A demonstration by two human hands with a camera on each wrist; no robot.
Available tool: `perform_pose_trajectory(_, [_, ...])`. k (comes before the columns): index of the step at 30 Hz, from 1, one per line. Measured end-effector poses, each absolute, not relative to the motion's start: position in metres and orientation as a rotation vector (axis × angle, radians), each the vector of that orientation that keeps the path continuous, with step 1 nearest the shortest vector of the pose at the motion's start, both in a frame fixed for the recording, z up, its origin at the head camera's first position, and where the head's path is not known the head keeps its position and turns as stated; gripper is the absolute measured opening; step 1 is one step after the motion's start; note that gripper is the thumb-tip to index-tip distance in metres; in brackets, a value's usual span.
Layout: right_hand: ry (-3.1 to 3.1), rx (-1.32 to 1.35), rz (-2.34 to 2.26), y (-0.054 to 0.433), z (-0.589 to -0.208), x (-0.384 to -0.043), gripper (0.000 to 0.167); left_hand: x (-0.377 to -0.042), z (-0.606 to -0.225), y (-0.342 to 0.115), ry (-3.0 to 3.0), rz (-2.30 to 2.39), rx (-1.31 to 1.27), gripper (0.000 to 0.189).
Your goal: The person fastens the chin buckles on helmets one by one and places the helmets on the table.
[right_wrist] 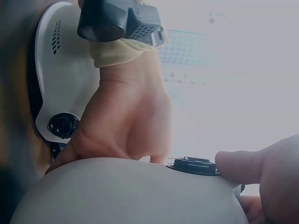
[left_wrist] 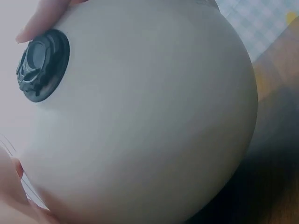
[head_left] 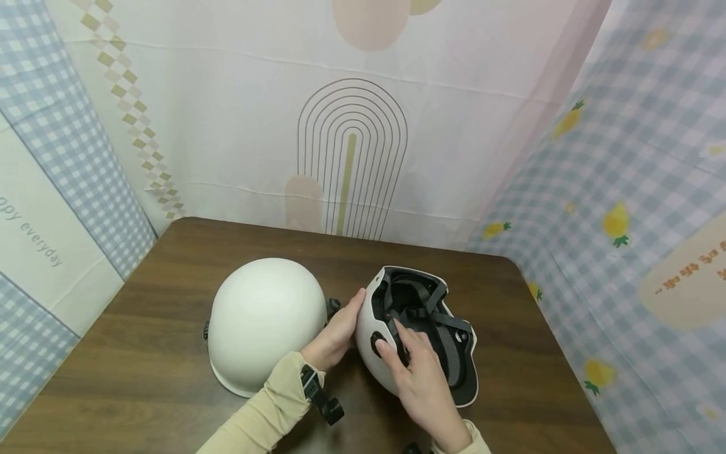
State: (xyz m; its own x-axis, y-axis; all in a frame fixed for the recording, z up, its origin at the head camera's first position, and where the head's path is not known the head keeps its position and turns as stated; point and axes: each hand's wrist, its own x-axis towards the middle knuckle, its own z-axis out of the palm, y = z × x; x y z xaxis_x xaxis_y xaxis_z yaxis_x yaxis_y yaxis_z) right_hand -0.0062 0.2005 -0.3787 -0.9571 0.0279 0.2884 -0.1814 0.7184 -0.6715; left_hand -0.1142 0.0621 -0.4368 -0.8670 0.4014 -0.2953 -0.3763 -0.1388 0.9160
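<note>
An upturned white helmet (head_left: 371, 373) with black padding and dark grey straps (head_left: 452, 321) lies tilted on its side, its opening facing up and right. My left hand (head_left: 338, 331) holds its left side, fingers at the rim. My right hand (head_left: 422, 381) grips the near rim, thumb outside beside a round black knob (left_wrist: 44, 65) and fingers reaching inside. In the right wrist view the thumb tip touches the edge of that knob (right_wrist: 195, 166). The fingers inside the shell are partly hidden.
A second white helmet (head_left: 266, 321) sits dome up just left of my left hand. Both stand on a brown wooden table (head_left: 153, 378). A patterned cloth (head_left: 238, 126) hangs behind the table, and checked cloth (head_left: 567, 208) rises along the right side. Black cameras are strapped on the wrists.
</note>
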Motion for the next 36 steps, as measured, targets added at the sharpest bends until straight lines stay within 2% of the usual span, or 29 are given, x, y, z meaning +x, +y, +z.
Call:
perform_pose_trajectory(16, [-2.659,-0.043,1.263,0.211,-0.364,-0.007,0.055,-0.116,-0.437,0.064,1.621,2.071,0.063,0.076])
perform_pose_trajectory(24, [-2.590,-0.026,1.400,0.217,-0.361,-0.011,0.046,-0.120,-0.436,0.065,1.684,2.063,0.131,0.077])
perform_pose_trajectory(31, [-2.517,-0.037,1.503,0.219,-0.358,-0.012,0.031,-0.125,-0.441,0.065,1.661,2.109,0.135,0.076])
perform_pose_trajectory(36, [-2.487,-0.053,1.517,0.222,-0.356,-0.013,0.028,-0.125,-0.440,0.065,1.689,2.097,0.120,0.078])
